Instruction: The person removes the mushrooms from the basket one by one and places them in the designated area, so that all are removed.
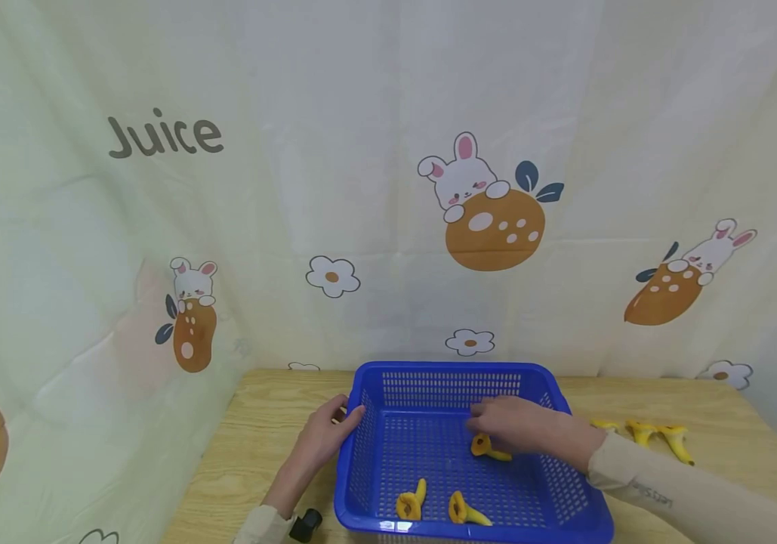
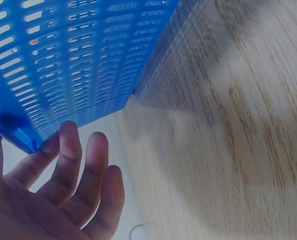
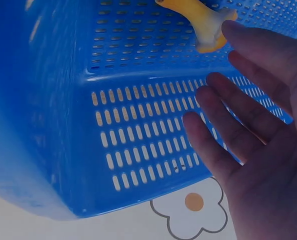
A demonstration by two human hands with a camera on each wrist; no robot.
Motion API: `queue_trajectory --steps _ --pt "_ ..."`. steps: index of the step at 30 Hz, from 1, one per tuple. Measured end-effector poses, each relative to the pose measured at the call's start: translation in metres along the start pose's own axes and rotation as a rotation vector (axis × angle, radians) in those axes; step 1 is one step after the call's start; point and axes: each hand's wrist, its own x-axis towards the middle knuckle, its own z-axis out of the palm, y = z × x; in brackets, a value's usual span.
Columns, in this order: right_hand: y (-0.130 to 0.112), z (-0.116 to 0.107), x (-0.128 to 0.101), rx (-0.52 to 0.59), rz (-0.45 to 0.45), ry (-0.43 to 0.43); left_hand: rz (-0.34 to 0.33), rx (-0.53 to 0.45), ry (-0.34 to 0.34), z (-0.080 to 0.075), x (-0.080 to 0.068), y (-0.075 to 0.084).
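Note:
A blue perforated plastic basket (image 1: 368, 483) stands on the wooden table. My left hand (image 1: 325, 440) rests against its left rim, thumb on the edge. In the left wrist view the fingers (image 2: 71, 170) are loosely straight beside the basket's outer wall (image 2: 88, 60). My right hand (image 1: 520, 427) reaches inside the basket, fingers spread and holding nothing. It hovers just above a yellow mushroom-shaped toy (image 1: 486, 447). The right wrist view shows that toy (image 3: 203, 22) by my fingertips (image 3: 238, 32). Two more such toys (image 1: 410, 502) (image 1: 464, 510) lie near the basket's front wall.
Three yellow toys (image 1: 641, 431) lie on the table (image 1: 266, 423) right of the basket. A small black object (image 1: 305, 523) sits by my left wrist. A printed curtain (image 1: 388, 189) hangs behind the table and along its left side.

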Motion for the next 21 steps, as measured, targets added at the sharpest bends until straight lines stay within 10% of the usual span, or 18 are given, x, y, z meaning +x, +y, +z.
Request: queue_trajectory --steps 21 --pt "-0.009 0.009 0.014 -0.070 0.088 -0.104 0.003 -0.011 -0.008 -0.001 0.000 0.000"
